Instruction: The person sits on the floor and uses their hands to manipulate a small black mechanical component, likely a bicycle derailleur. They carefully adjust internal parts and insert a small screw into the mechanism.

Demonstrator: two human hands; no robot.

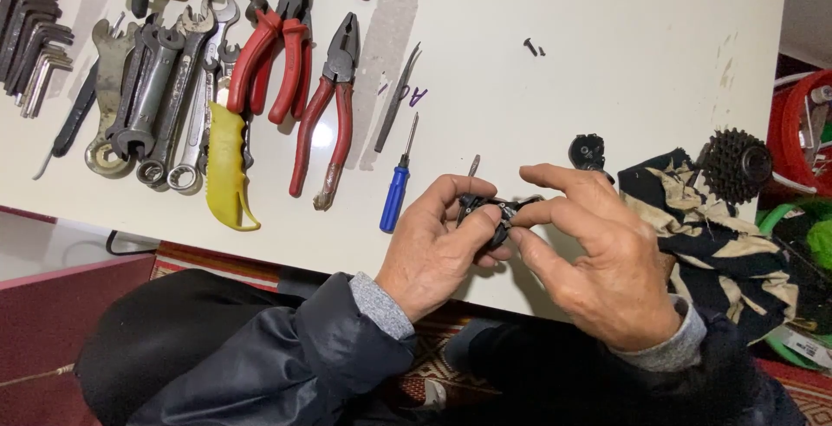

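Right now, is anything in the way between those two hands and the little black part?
Nothing visible is. The left hand and the right hand both already grip the small black part directly, above the white table's near edge.

Table [624,45]: white top, scuffed and smudged, spreading beyond the left hand [433,248]; its near edge runs just under that hand.
Rug [186,257]: red, striped and patterned, on the floor left of the hand, below the table edge.
Maroon surface [43,331]: well left of the hand and lower (floor or furniture, cannot tell).
Light: a bright glare [322,136] on the tabletop beyond the hand, to its left.
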